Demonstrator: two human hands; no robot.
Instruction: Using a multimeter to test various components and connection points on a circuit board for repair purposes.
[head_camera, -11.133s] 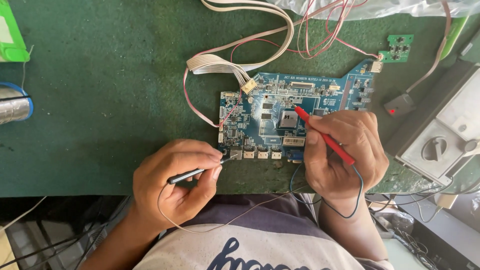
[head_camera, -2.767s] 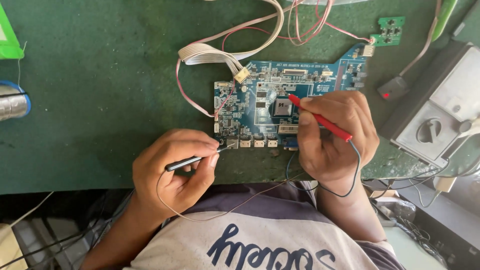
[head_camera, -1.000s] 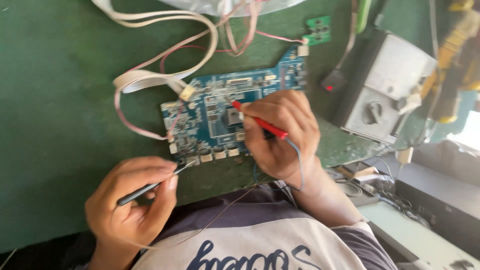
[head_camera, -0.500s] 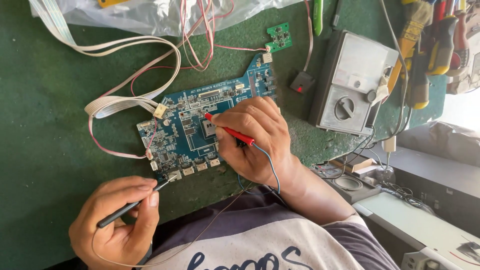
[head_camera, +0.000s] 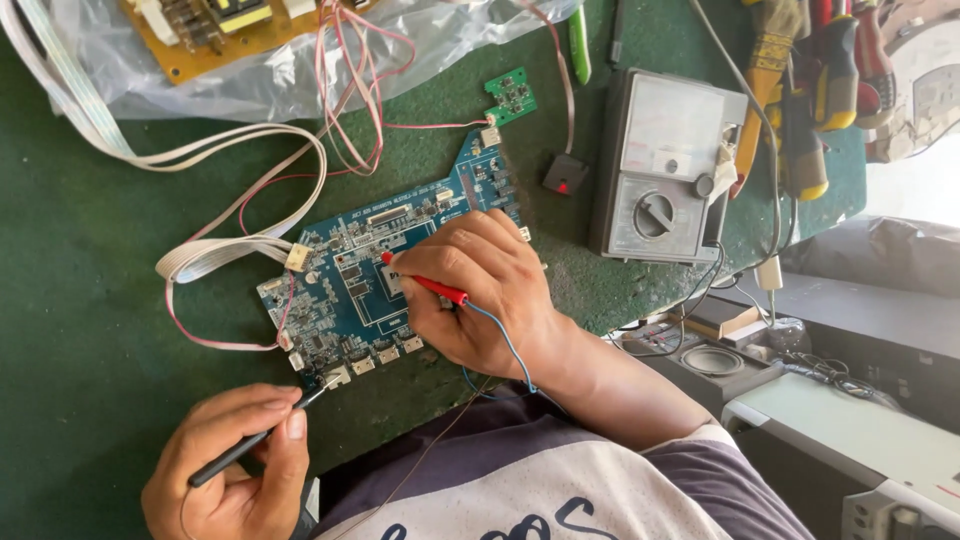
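Three circuit boards lay on the green tabletop: one large blue board, one small green board beyond its far corner, one yellow board in plastic farther off. Two probes met the blue board, one red, one black. One grey meter sat right of it.
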